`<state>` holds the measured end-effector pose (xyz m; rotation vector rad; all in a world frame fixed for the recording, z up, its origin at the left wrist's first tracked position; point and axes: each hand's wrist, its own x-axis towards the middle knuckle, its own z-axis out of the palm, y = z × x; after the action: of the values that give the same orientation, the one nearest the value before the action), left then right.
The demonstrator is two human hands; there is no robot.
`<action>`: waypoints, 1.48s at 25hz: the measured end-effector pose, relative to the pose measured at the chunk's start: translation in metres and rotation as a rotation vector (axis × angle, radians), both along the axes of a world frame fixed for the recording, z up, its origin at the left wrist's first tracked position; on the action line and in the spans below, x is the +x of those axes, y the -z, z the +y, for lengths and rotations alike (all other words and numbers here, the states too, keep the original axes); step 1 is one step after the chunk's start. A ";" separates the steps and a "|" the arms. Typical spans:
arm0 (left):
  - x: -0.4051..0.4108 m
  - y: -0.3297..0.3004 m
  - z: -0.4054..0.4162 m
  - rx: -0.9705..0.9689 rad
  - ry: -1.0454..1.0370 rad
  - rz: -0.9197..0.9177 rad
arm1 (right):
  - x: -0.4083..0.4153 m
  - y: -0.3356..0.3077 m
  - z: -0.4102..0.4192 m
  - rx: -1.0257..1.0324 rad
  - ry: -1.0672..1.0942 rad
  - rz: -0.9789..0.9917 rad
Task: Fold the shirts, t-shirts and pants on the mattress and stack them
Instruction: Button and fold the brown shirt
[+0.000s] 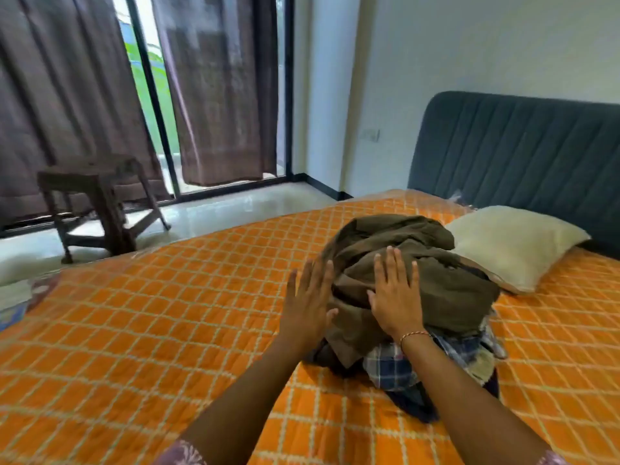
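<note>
Unfolded clothes heap (412,297) just beside pillow (516,245) on mattress (151,330), olive garment (446,286) topmost (soft, light, floppy; likely grab at edge), left hand (307,305) and right hand (396,292) flat-fingered, apart, holding nothing.

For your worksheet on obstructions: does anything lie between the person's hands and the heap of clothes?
Nothing visible does. The right hand lies flat on the olive garment topping the heap; the left hand is open at its left side.
</note>
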<state>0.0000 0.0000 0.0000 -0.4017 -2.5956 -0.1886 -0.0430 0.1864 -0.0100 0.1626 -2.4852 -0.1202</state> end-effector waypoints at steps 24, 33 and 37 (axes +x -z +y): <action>0.067 -0.049 -0.174 0.827 0.060 -1.362 | 0.033 -0.058 -0.169 -2.261 0.149 -0.417; 0.090 -0.100 -0.241 1.817 -0.084 -0.674 | 0.138 -0.098 -0.304 -1.608 -0.820 -0.888; 0.120 -0.111 -0.277 1.571 -0.189 -0.436 | 0.139 -0.093 -0.318 -1.924 -0.863 -1.309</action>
<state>0.1199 -0.2773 0.1106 0.5013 -1.9657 -2.1433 0.0965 -0.1316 0.0827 0.4757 -1.8928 3.2231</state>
